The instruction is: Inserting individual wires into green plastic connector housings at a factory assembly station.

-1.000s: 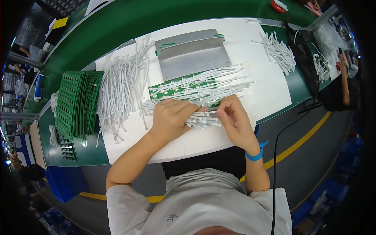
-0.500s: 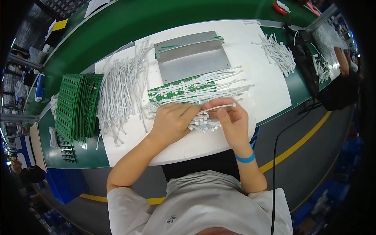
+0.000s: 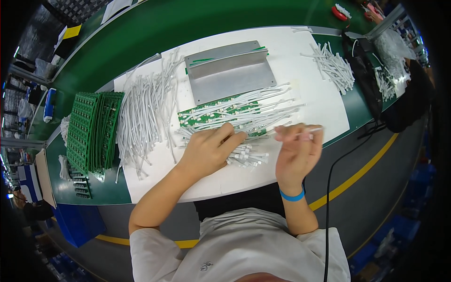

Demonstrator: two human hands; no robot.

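Observation:
My left hand (image 3: 204,149) is closed over a bundle of white cables (image 3: 248,156), whose connector ends poke out to the right below the fingers. Raised to the right of it, my right hand (image 3: 298,160) pinches a short white cable (image 3: 315,129), smeared by motion. A green circuit board panel (image 3: 190,121) lies just beyond my left hand, with several white cables stretched across it to the right. Behind the panel sits a grey metal fixture (image 3: 230,82) with a raised ridge; green edges show around it.
Left on the white sheet (image 3: 324,117) spreads a large pile of white cables (image 3: 145,113). Stacked green boards (image 3: 87,131) stand at the far left. Another cable pile (image 3: 336,68) lies at the right, near a black bag (image 3: 366,75). A black cord (image 3: 330,197) hangs at the right.
My right hand has moved right and up, away from my left hand, with a white cable in its fingers. The left hand stays over the bundle.

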